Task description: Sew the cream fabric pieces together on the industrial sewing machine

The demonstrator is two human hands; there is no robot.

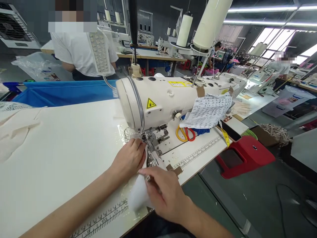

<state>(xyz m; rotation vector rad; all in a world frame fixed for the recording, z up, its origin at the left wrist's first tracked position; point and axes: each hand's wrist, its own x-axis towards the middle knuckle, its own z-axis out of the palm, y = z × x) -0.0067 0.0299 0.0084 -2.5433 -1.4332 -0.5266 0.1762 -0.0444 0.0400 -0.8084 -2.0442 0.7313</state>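
Note:
A white sewing machine [158, 99] stands on the white table. My left hand [131, 154] is beside the needle area, its fingers bent together and pressing white fabric [140, 195] near the presser foot. Nearer the table's front edge, my right hand [165, 191] is closed, with a small metal-tipped tool [148, 178] showing between thumb and fingers; most of it is hidden by the hand. The fabric runs from the needle area down between both hands and hangs near the edge.
Scissors [185, 134] with yellow and red handles lie behind the needle area. A written paper [208, 110], a phone [229, 131] and a yellow tape measure [225, 137] are at the right. Pale fabric [17, 129] lies far left. A red stool [247, 155] stands right; a person sits behind.

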